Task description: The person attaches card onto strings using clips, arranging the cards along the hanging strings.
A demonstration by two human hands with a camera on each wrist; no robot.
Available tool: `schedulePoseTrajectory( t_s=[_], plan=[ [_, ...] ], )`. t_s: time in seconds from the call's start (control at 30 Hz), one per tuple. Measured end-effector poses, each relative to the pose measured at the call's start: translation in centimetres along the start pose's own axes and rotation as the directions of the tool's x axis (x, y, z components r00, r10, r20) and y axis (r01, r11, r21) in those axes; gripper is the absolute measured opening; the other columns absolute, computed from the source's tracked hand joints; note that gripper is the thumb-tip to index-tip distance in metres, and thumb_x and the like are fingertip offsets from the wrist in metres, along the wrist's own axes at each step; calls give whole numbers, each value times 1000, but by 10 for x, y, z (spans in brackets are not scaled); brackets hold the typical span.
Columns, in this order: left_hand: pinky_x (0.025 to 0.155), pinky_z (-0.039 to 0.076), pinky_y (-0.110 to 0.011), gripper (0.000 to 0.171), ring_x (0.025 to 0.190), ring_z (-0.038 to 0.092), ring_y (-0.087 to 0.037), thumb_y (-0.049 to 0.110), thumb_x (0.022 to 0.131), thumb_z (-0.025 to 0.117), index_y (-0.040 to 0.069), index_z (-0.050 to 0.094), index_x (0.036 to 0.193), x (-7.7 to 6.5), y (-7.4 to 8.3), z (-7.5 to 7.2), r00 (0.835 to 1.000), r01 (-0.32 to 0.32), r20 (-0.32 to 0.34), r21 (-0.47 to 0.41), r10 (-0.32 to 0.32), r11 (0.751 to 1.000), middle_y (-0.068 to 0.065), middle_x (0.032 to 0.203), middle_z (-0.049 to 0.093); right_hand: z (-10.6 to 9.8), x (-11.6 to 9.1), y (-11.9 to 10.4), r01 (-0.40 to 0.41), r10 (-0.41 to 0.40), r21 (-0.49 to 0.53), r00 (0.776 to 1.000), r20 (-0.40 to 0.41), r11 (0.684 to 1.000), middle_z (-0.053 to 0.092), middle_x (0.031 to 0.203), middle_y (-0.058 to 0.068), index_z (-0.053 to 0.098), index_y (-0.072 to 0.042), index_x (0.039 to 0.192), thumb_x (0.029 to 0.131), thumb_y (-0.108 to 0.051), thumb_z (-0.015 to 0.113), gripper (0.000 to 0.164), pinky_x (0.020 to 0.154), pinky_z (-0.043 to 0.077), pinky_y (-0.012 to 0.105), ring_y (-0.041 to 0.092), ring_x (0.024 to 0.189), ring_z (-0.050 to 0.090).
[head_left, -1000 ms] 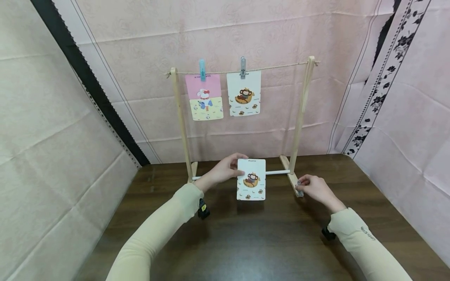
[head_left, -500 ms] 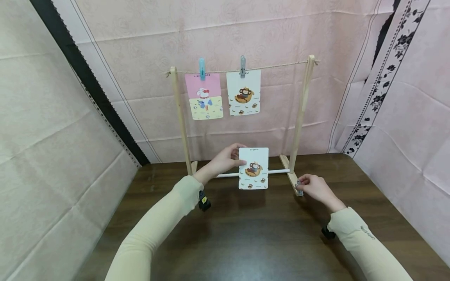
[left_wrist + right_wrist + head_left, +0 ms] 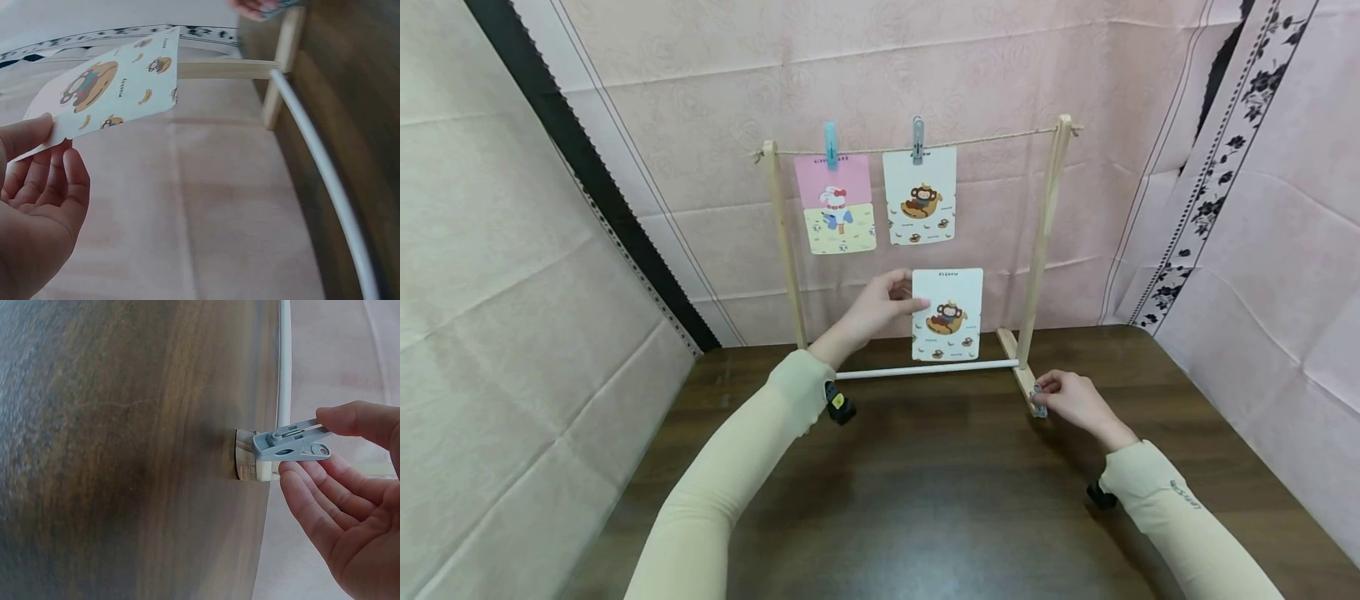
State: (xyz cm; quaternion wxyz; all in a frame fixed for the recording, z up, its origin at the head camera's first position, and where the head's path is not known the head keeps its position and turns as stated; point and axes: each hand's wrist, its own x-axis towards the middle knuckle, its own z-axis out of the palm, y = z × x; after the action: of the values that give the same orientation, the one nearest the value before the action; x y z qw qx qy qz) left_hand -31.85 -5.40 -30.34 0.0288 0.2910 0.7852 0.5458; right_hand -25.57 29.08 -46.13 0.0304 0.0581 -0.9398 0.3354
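My left hand pinches the left edge of a white monkey card between thumb and fingers, holding it upright just above the rack's white crossbar. In the left wrist view the card tilts away from the thumb. By the foot of the right post, my right hand holds a grey-blue clothespin between thumb and fingers. Overhead, a string carries a pink-and-yellow card under a blue clothespin and another monkey card under a grey clothespin.
Wooden posts stand left and right, with the string tied between their tops. The right foot rests on the dark wooden table. Pale cloth hangs behind and at both sides.
My left hand has raised the monkey card from in front of the crossbar to above it, drifting slightly right. The right hand with the clothespin has stayed in place.
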Motion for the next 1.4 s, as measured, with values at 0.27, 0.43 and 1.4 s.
schedulePoseTrajectory(
  t_s=[0.27,0.43,1.4],
  plan=[
    [92,53,-40,31,102,65,-23,16,94,74,3,63,120,14,31,-11,997,-62,-59,-51,59,997,-10,111,69,-1,-1,-1,2,-2,3,1000,0,1000,71,94,12,67,4,109,93,-21,71,29,72,52,38,25,86,66],
    [90,54,-36,30,102,66,-22,15,93,74,5,64,120,18,45,-20,992,-89,-96,-79,81,993,-10,111,70,-2,2,-2,9,-8,8,1000,-14,1000,72,94,12,68,3,109,92,-20,71,29,71,52,36,24,85,66],
    [89,53,-31,29,99,66,-22,12,93,74,3,65,118,27,108,-48,961,-231,-176,-90,213,969,-10,108,69,1,3,-3,1,-1,17,1000,1,1000,71,93,12,67,4,109,92,-19,70,28,71,52,37,24,85,66]
  ],
)
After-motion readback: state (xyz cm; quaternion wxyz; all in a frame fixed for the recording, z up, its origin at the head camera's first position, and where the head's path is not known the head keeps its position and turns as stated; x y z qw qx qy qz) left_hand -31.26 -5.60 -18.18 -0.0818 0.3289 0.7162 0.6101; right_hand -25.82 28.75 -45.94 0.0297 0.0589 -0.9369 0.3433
